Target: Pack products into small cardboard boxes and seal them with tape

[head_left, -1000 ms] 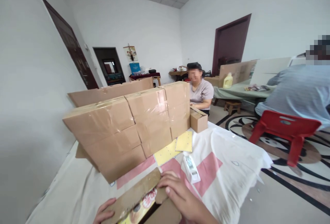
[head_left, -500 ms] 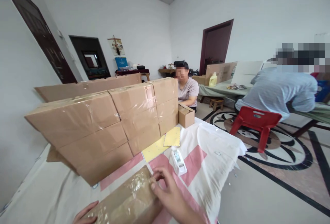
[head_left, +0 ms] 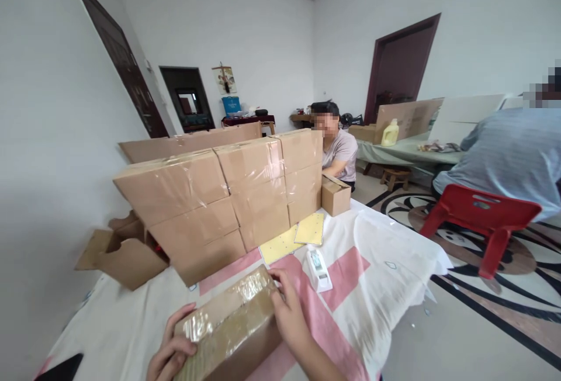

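A long cardboard box [head_left: 236,325] with shiny clear tape along its top lies at the near edge of the cloth-covered table [head_left: 377,287]. My left hand [head_left: 173,343] grips its near left end, fingers bent over the edge. At the far right end, my right hand [head_left: 287,305] is closed on the corner, with fingertips on the taped top. Just beyond the right hand rests a white tape dispenser [head_left: 318,270]. Yellow sheets [head_left: 309,229] lie behind it, beside a wall of stacked taped cartons [head_left: 258,194].
An open carton [head_left: 127,252] sits left of the stack, and a small box [head_left: 335,195] at its right end. A person [head_left: 342,147] sits behind the stack. Another person [head_left: 517,153] sits on a red chair [head_left: 482,211] at the right. A dark flat object [head_left: 61,368] lies lower left.
The view has swung left, bringing the open carton into sight. The held box shows more fully, and my left hand is further up into view on its end. Both hands stay on the box.
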A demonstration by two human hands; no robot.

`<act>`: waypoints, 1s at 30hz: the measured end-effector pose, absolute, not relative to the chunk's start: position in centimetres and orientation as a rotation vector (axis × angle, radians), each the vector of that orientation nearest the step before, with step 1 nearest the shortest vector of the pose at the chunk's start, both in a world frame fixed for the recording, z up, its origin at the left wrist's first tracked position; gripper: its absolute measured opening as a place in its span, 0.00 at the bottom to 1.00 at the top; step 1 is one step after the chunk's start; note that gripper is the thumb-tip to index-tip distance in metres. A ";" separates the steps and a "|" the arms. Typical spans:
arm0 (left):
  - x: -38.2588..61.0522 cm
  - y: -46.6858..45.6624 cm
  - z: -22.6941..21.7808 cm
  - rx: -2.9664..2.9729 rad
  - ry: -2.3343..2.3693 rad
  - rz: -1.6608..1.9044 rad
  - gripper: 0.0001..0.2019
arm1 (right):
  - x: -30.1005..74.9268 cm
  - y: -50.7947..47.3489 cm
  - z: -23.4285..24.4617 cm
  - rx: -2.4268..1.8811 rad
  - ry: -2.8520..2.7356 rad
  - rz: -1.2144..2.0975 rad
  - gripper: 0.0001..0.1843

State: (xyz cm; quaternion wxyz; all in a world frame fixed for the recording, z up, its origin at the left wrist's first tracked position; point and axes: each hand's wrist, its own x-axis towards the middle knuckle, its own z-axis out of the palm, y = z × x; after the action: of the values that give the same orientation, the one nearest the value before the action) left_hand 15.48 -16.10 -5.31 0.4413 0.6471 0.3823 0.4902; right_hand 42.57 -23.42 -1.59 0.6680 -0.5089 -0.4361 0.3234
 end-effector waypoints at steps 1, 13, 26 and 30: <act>15.5 -16.0 -5.4 1.616 0.952 1.218 0.22 | 42.6 -23.3 -1.6 -1.147 -0.984 0.732 0.18; 17.0 -16.8 -5.0 1.513 0.989 1.389 0.24 | 42.8 -23.1 -1.8 -1.059 -0.955 0.727 0.16; 17.9 -19.8 -4.6 1.056 0.964 1.352 0.29 | 43.3 -23.0 -1.4 -1.057 -0.887 0.784 0.07; 18.0 -20.3 -4.3 0.941 1.012 1.360 0.29 | 43.5 -22.6 -1.7 -1.075 -0.873 0.805 0.06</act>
State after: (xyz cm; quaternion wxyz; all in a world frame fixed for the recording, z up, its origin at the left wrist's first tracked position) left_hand 18.02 -20.26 -4.27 0.5660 0.4002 0.4302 0.5783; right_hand 43.47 -22.65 -1.68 0.6961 -0.4818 -0.3912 0.3610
